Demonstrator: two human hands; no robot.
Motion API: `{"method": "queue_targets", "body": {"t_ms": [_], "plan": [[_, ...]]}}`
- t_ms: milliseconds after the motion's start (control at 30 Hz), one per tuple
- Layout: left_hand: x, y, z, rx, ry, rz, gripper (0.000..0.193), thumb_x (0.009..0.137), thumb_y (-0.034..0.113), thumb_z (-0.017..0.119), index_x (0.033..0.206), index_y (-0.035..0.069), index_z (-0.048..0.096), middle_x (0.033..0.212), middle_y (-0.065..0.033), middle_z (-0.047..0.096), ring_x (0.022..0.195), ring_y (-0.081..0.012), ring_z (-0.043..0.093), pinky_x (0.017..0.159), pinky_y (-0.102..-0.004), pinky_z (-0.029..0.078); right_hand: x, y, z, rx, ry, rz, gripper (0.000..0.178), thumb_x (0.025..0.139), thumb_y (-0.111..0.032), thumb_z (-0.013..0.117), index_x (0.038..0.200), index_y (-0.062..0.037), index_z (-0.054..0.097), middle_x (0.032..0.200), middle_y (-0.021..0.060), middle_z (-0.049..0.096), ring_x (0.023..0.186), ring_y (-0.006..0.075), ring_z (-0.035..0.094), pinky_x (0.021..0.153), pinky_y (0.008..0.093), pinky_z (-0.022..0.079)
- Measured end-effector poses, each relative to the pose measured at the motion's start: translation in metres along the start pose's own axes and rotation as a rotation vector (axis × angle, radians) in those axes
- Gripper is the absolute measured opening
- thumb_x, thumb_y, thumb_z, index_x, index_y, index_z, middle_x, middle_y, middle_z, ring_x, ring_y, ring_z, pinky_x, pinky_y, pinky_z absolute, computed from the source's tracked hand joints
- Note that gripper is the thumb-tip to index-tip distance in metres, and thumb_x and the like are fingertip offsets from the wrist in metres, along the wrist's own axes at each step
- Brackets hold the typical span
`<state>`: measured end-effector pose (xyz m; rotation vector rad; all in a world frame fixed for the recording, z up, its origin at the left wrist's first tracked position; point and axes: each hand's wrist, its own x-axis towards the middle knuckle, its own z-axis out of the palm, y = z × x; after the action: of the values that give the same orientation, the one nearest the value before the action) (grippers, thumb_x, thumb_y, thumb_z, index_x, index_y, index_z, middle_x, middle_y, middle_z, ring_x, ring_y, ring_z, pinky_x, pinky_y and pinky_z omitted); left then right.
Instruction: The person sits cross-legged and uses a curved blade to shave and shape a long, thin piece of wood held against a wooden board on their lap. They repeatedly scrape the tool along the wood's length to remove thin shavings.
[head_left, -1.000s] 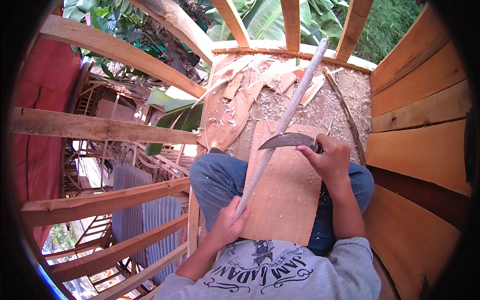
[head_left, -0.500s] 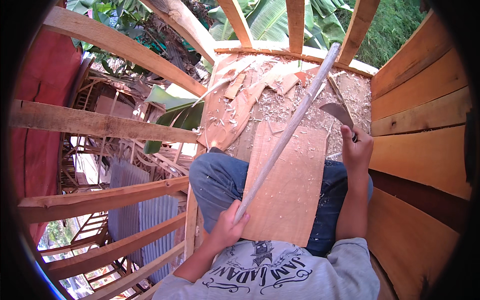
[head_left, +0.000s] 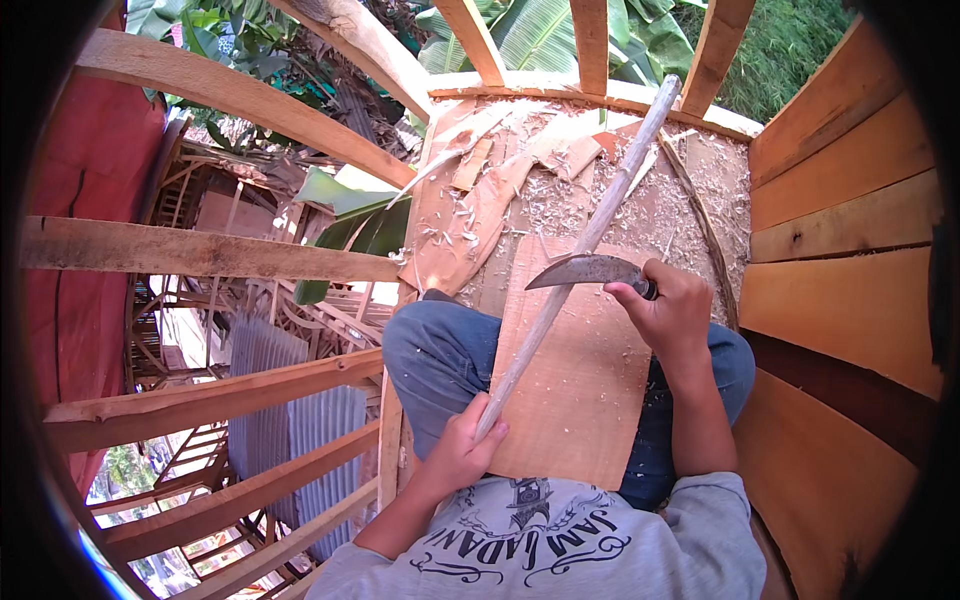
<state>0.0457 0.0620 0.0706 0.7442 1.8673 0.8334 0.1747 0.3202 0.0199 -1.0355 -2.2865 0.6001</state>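
A long greyish wooden stick [head_left: 613,198] runs slantwise away from me. Its near end is in the closed fingers of my left hand [head_left: 470,442], and its far end reaches the railing. My right hand [head_left: 675,312] grips the dark handle of a knife with a curved blade [head_left: 590,270]. The blade crosses over the middle of the stick, its tip pointing left; whether it touches the wood I cannot tell. Under both lies a flat wooden board [head_left: 575,400], resting across my lap.
Wood shavings [head_left: 640,225] litter the plank floor, along with a dark thin stick [head_left: 700,205] and flat wood offcuts [head_left: 480,215]. Slatted railings [head_left: 210,245] stand at the left and far side. A plank wall [head_left: 845,310] rises close on my right.
My right hand has brought the knife left and nearer, from beside the stick to across it. The stick and my left hand have barely shifted.
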Motion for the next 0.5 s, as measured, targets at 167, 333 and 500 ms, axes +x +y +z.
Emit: {"method": "queue_targets", "body": {"t_ms": [167,333,500], "plan": [[-0.008,-0.001,-0.001,0.028,0.009,-0.008,0.009,0.089,0.009,0.053,0.092,0.001,0.049,0.073,-0.0040,0.044,0.069,-0.0105,0.043,0.063,-0.0277,0.038,0.021,0.046,-0.012,0.033,0.133,0.260,0.060,0.079,-0.055,0.066,0.059,-0.0004,0.052,0.048,0.0156,0.044,0.042,0.0304,0.047,0.044,0.0402,0.034],[-0.013,-0.015,-0.005,0.027,0.018,0.007,0.010,0.089,0.009,0.053,0.094,0.001,0.049,0.073,-0.0032,0.045,0.069,-0.0102,0.043,0.063,-0.0276,0.038,0.014,0.040,-0.021,0.215,0.169,0.256,0.059,0.079,-0.053,0.067,0.059,0.0004,0.052,0.048,0.0163,0.043,0.043,0.0318,0.045,0.044,0.0398,0.033],[-0.004,-0.003,-0.008,0.048,0.079,0.118,0.010,0.090,0.009,0.054,0.087,0.002,0.047,0.065,-0.0090,0.049,0.060,-0.0164,0.051,0.057,-0.0318,0.040,-0.024,-0.037,0.006,0.206,-0.166,-0.181,0.058,0.070,-0.059,0.071,0.056,-0.0061,0.052,0.047,0.0092,0.048,0.043,0.0279,0.054,0.043,0.0367,0.041]]}}
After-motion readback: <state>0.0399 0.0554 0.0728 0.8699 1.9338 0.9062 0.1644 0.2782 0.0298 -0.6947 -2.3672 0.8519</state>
